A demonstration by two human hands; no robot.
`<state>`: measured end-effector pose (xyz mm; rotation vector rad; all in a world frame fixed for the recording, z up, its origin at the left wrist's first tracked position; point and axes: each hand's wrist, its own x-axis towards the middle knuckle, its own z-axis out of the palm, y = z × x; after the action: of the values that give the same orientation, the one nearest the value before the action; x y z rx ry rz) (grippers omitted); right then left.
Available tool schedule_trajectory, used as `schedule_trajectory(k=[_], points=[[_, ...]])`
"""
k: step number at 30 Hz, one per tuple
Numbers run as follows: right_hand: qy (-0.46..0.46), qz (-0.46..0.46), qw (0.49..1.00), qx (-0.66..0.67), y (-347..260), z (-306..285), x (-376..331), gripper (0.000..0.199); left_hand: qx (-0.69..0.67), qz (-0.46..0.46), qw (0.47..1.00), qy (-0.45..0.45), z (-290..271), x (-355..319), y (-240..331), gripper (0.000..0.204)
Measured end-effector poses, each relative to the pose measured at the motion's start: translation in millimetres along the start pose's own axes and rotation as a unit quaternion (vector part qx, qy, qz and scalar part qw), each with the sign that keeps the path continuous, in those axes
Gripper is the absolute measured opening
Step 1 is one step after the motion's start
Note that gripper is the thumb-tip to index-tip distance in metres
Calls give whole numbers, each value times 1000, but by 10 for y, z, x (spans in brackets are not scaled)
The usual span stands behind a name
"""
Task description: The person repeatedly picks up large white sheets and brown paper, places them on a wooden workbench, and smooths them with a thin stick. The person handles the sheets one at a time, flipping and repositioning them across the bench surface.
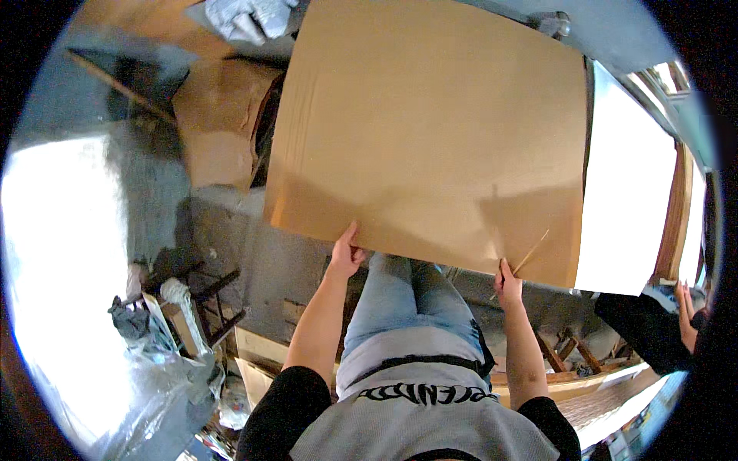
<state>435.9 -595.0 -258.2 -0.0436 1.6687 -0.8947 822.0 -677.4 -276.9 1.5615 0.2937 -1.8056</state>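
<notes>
A large flat sheet of brown cardboard (430, 123) stretches out in front of me. My left hand (348, 252) grips its near edge left of the middle, with the thumb on top and the fingers hidden beneath. Further right along the same edge, my right hand (507, 284) is closed on the board too. A thin light stick (532, 253) pokes out at the right hand, slanting up over the cardboard; it seems to be held between the fingers. Beneath the sheet's right side lies a bright white panel (626, 184).
Crumpled brown paper (219, 123) lies left of the sheet. Clear plastic wrapping (165, 384) and a dark wooden stool (219, 296) stand lower left. Wooden pieces (569, 353) are behind me on the right. Another person's arm (686, 315) shows at the far right.
</notes>
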Motion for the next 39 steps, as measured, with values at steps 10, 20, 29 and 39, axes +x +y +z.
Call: schedule_trajectory(k=[10,20,29,39], points=[[2,44,998,47,-44,36,-115,29,19,-30,993,-112,85,167,-173,25],[14,98,992,77,88,-13,-148,16,51,-55,993,-94,-27,233,-110,24],[73,72,993,-52,318,-134,-32,20,130,-1,991,-28,-102,171,-183,28],[288,-95,933,-191,346,-1821,-91,17,209,18,977,36,-347,294,-112,29]])
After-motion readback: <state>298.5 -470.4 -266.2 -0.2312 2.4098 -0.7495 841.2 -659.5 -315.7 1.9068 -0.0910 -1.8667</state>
